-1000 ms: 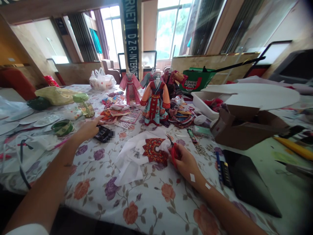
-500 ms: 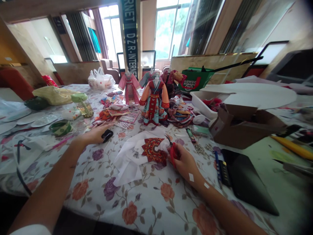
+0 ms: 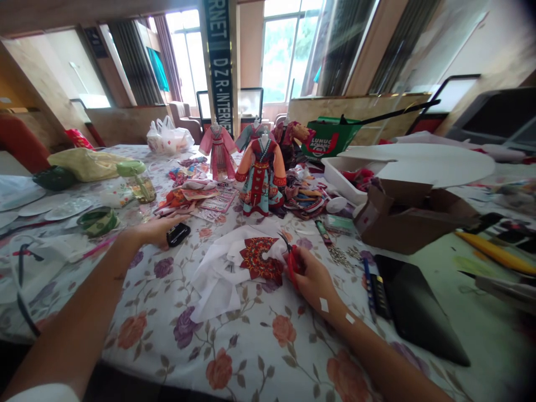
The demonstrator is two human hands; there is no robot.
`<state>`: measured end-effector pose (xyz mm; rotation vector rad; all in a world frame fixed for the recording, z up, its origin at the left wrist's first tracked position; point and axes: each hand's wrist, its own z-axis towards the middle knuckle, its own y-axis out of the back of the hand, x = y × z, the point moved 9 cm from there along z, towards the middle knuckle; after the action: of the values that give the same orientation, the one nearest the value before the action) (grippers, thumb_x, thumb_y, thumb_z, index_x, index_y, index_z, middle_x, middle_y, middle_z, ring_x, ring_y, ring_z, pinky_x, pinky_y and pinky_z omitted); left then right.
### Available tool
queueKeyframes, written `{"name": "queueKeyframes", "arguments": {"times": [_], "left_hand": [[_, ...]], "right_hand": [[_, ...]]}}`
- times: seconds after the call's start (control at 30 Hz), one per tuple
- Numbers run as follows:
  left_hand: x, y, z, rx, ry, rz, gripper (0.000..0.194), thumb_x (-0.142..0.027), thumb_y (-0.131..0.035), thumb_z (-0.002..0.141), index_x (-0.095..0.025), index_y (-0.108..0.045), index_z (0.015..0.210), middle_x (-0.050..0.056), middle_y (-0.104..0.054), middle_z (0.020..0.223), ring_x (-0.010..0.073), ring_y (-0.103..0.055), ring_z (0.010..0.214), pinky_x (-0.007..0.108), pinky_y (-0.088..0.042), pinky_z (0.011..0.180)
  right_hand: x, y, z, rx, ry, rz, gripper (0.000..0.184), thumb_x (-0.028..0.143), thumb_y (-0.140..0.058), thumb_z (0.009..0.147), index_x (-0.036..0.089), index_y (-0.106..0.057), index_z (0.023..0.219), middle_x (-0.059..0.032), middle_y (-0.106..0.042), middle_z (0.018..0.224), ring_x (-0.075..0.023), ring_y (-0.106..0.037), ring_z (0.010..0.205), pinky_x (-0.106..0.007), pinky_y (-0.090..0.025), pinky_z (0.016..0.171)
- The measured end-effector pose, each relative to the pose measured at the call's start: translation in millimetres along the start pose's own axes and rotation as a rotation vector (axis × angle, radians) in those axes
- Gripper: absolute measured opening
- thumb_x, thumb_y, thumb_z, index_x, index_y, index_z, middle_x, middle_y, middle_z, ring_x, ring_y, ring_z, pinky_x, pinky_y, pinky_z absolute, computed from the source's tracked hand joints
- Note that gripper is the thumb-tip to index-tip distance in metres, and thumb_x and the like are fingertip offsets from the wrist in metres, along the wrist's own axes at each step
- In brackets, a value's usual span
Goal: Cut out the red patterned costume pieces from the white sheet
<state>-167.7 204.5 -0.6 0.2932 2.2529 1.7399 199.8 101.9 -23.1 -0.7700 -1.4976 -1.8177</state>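
Observation:
My right hand (image 3: 312, 274) is wrapped round red-handled scissors (image 3: 292, 259), their dark blades pointing away from me. Beside the blades lies a red patterned cloth piece (image 3: 260, 257) with a zigzag edge and a pale middle. Beneath and around it spreads thin white fabric (image 3: 215, 293). Over on the left, my left hand (image 3: 157, 231) rests low on the table, fingers stretched forward behind a small glossy black object (image 3: 178, 234). Whether that hand touches the object I cannot tell. Ahead stands a doll-sized robe (image 3: 260, 178) with orange sleeves on a small stand.
Folded colourful fabrics (image 3: 307, 195) lie behind the white cloth. An open cardboard box (image 3: 412, 215) and a black tablet (image 3: 419, 307) are on the right. A lidded jar (image 3: 140, 181) and a green tape roll (image 3: 98, 220) stand on the left. The floral tablecloth (image 3: 218, 340) covers the table.
The whole view has shifted slightly, so things appear a little further left. Both hands, the scissors and the cloth keep nearly the same places on the table.

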Motion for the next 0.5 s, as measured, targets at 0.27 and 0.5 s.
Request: {"name": "queueKeyframes", "arguments": {"times": [0.27, 0.5], "left_hand": [[14.7, -2.6, 5.3, 0.043, 0.021, -0.034, 0.106, -0.026, -0.073, 0.052, -0.021, -0.026, 0.147, 0.013, -0.038, 0.149, 0.0341, -0.042, 0.130, 0.038, -0.036, 0.103], [5.3, 3.4, -0.2, -0.114, -0.020, -0.089, 0.097, -0.044, -0.071, 0.060, -0.022, -0.030, 0.146, 0.011, -0.040, 0.148, 0.0319, -0.041, 0.132, 0.037, -0.034, 0.104]], "right_hand": [[2.5, 0.6, 0.2, 0.003, 0.000, -0.001, 0.018, 0.031, -0.055, 0.071, 0.021, -0.052, 0.085, -0.0066, -0.068, 0.081, -0.0233, -0.063, 0.072, -0.033, -0.046, 0.066], [3.8, 0.5, 0.1, 0.003, 0.014, -0.003, 0.016, 0.032, -0.054, 0.072, 0.021, -0.051, 0.083, -0.0063, -0.067, 0.080, -0.0224, -0.062, 0.071, -0.031, -0.046, 0.065]]}}
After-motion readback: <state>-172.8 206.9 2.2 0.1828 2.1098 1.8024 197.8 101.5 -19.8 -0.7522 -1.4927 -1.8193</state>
